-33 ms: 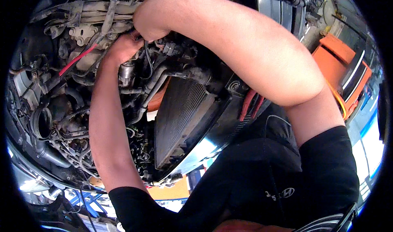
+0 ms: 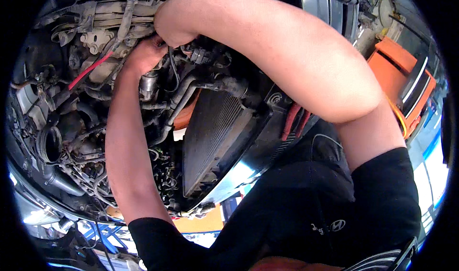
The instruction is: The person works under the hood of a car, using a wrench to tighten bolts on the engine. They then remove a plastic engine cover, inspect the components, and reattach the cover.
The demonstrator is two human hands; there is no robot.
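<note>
My left hand (image 2: pixel 147 55) reaches deep into a car's engine bay, close above a silver metal cylinder (image 2: pixel 148 83). Its fingers curl inward among the parts, and whatever they grip is out of sight. Bent at the wrist, my right hand (image 2: pixel 173 33) comes over from the right and almost meets the left one. The right fingers are hidden below the hand, so their grip does not show. Just right of both hands run a thin black cable (image 2: pixel 173 70) and a dark connector (image 2: pixel 198 55).
A finned radiator (image 2: pixel 215 132) stands nearer me, with a curved pipe (image 2: pixel 177 99) beside it. A red cable (image 2: pixel 91 70) crosses left of my hands. Red straps or handles (image 2: pixel 292 121) lie by my right upper arm. An orange cart (image 2: pixel 392 65) stands at far right.
</note>
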